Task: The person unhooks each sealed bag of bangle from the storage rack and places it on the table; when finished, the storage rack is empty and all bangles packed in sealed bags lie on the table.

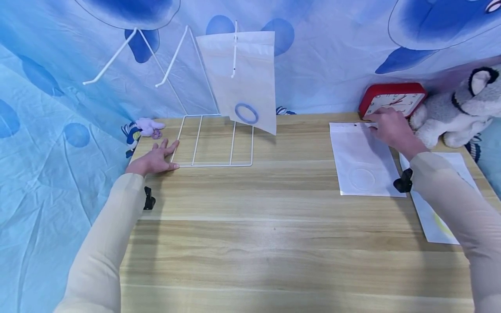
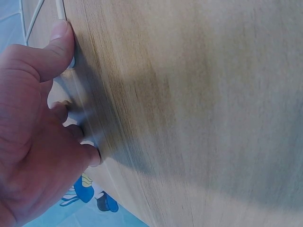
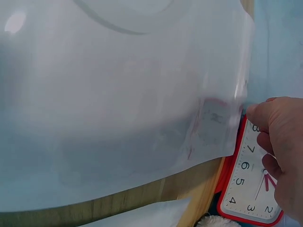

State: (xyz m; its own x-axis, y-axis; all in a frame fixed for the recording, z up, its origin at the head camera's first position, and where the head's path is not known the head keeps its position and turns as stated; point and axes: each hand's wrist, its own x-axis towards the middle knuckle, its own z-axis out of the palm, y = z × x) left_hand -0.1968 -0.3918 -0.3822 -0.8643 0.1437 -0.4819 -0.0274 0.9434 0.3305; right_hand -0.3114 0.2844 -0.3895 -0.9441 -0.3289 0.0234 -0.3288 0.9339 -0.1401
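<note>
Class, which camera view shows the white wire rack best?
The head view shows the white wire rack best: most of its frame is visible, though the hanging packet covers part. The left wrist view catches only a bit of it at the upper left, beside the left hand. The right wrist view shows none of it.

We've got a wood-grain table (image 1: 270, 256): white wire rack (image 1: 213, 165) and purple plush (image 1: 146, 125) far left, white bags (image 1: 364, 152) right, red clock (image 1: 401, 101) and husky plush (image 1: 455, 111) far right.
</note>
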